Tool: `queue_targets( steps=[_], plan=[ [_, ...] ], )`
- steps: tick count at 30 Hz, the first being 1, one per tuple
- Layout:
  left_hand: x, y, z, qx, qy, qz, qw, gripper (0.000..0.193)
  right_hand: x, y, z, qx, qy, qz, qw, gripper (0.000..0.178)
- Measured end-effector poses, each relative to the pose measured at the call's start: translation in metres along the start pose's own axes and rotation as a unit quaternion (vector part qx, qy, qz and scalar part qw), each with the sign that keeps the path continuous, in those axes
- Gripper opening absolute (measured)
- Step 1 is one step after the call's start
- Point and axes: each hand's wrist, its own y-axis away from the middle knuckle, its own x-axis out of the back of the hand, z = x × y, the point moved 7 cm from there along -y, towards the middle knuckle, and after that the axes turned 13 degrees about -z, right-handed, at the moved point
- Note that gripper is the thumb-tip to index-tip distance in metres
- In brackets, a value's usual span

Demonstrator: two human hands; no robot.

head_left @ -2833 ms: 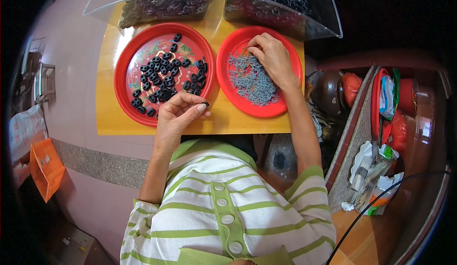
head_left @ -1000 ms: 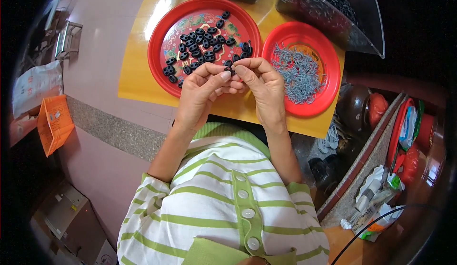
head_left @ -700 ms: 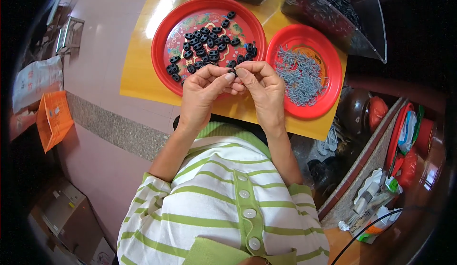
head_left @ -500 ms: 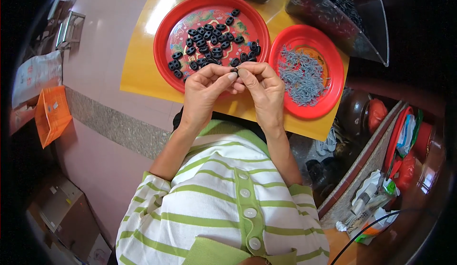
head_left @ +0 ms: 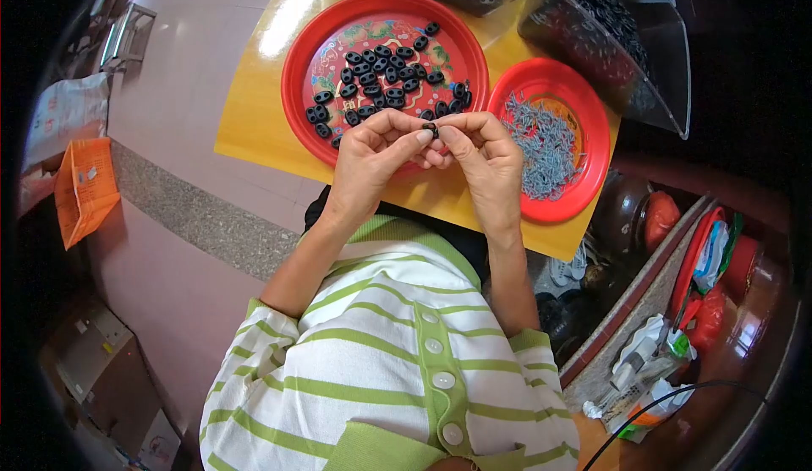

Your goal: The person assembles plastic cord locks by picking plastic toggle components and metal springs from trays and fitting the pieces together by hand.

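Note:
Between my fingertips is a small black two-holed plastic piece [head_left: 430, 129], partly hidden by the thumbs. My left hand [head_left: 381, 151] pinches it from one side, and my right hand [head_left: 480, 154] is closed at its other side. Whether the right fingers also hold a screw cannot be made out. Just beyond the hands lies a round red tray [head_left: 292, 57] with a flowered bottom, holding many loose black two-holed pieces [head_left: 392, 72]. Right of it, a smaller red plate [head_left: 597, 124] carries a heap of grey screws [head_left: 541, 150].
A yellow tabletop [head_left: 249, 124] bears both trays. Clear plastic bins [head_left: 626, 40] of dark small parts stand at its far right. An orange bag [head_left: 87, 188] is on the left. At the lower right, a black cable [head_left: 660, 403] runs past a ledge with assorted packets.
The view has shifted slightly. My hands stay together at the near edge of the red tray, and the black piece shows a little more between the fingertips.

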Motion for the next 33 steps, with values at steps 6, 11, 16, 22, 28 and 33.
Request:
queue_targets(
  steps=[6, 11, 16, 22, 28, 33],
  plan=[
    [0.007, 0.002, -0.004, 0.021, -0.014, 0.009, 1.000, 0.012, -0.003, 0.001, 0.008, -0.025, 0.031, 0.021, 0.999, 0.013],
    [0.017, 0.008, -0.001, 0.015, 0.012, 0.016, 1.000, 0.011, -0.010, -0.008, 0.009, -0.024, 0.004, -0.013, 1.000, 0.014],
    [0.019, 0.013, 0.003, 0.004, 0.034, -0.001, 0.999, 0.007, -0.010, -0.027, 0.000, -0.056, -0.035, -0.035, 0.997, 0.018],
    [0.006, 0.012, -0.004, 0.018, 0.001, -0.139, 0.990, 0.011, -0.025, -0.069, 0.005, 0.048, 0.401, -0.067, 0.912, 0.015],
    [0.012, 0.013, 0.001, 0.006, 0.017, -0.136, 0.991, 0.011, -0.038, -0.082, 0.011, 0.065, 0.508, -0.067, 0.856, 0.017],
    [0.014, 0.012, 0.002, -0.001, 0.032, -0.135, 0.990, 0.010, -0.040, -0.086, 0.014, 0.047, 0.527, -0.075, 0.845, 0.017]
  ],
)
